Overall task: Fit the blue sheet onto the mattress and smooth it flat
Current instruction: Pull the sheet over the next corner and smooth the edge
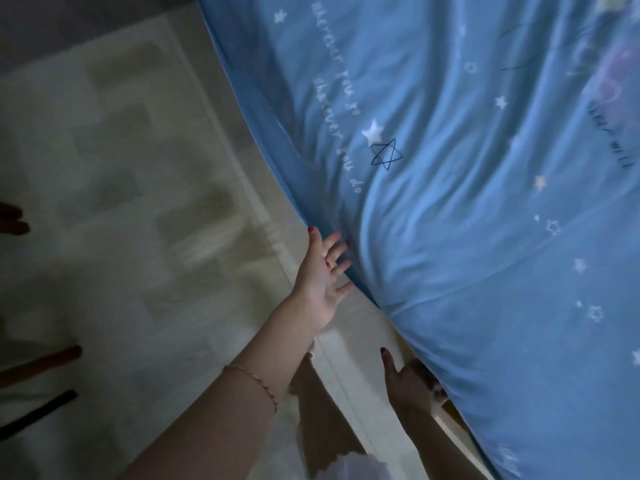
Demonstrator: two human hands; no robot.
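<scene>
The blue sheet (pixel 467 220), printed with white stars and script, lies wrinkled over the mattress and fills the right side of the view. The mattress itself is hidden beneath it. My left hand (pixel 322 275) is spread open, palm showing, with its fingertips against the sheet's hanging side edge. Lower down, my right hand (pixel 410 381) is at the same edge. Its thumb sticks out and its fingers curl under the fabric and grip it. Long creases run diagonally across the sheet from the edge near my hands.
A pale patterned rug (pixel 114 209) covers the floor on the left, with a light strip of floor (pixel 349 341) between it and the bed. My bare leg (pixel 311 396) stands beside the bed. Dark thin bars (pixel 38 365) show at the left border.
</scene>
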